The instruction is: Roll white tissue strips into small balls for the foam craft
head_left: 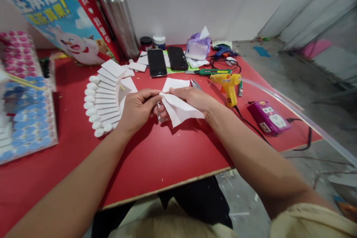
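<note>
Over the table's middle my two hands meet around a white tissue. My left hand is closed, its thumb and forefinger pinching at the tissue's upper left corner; a small white bit shows there, too small to name. My right hand is closed on the tissue from behind, with its fingertips showing below the left edge. The tissue's loose part drapes over my right palm toward the wrist. Left of my left hand, a fan of white flat strips with round white ends lies on the table.
On the red table a yellow glue gun lies on the right, near a purple power socket. Behind are two phones, a green cutter, a tissue pack and a steel flask. Blue and pink pieces sit left.
</note>
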A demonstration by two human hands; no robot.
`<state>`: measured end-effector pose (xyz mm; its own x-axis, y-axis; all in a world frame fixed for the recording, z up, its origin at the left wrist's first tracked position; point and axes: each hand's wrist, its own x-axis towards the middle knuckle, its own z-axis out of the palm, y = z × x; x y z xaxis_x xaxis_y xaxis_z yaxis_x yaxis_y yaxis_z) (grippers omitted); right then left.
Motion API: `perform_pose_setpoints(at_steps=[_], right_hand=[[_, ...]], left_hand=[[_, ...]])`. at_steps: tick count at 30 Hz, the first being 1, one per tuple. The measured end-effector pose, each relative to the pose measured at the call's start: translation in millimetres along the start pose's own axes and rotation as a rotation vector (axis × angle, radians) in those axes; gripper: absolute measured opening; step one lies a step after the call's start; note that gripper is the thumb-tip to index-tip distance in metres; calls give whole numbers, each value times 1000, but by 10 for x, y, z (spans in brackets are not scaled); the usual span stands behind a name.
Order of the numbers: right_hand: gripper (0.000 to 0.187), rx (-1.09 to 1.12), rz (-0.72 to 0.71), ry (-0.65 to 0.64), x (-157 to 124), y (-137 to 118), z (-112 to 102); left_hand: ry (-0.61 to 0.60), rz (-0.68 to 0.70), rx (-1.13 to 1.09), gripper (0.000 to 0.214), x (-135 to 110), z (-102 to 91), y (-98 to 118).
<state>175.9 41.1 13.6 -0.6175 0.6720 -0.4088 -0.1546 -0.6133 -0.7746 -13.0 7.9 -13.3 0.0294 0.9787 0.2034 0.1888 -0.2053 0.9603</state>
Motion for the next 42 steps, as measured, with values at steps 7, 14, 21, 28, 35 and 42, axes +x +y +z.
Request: perform_pose_setpoints(at_steps=[7, 14, 21, 28, 35, 42], right_hand=[[17, 56, 3, -1, 30, 61, 17], [20, -62, -75, -39, 50, 57, -56], [22, -307, -218, 68, 64, 51, -40], [17, -983, -601, 412, 108, 148, 9], [16, -1092, -714, 444, 53, 182, 84], [19, -1027, -736, 356, 29, 173, 83]], left_hand=[[-24, -26, -14, 16, -9, 8, -5], [-32, -79, -36, 14, -11, 28, 27], [7, -183, -149, 16, -31, 78, 87], [60, -213, -187, 17, -41, 137, 79], [129, -140, -100, 19, -98, 162, 74], [191, 49, 101, 16, -157, 173, 65]])
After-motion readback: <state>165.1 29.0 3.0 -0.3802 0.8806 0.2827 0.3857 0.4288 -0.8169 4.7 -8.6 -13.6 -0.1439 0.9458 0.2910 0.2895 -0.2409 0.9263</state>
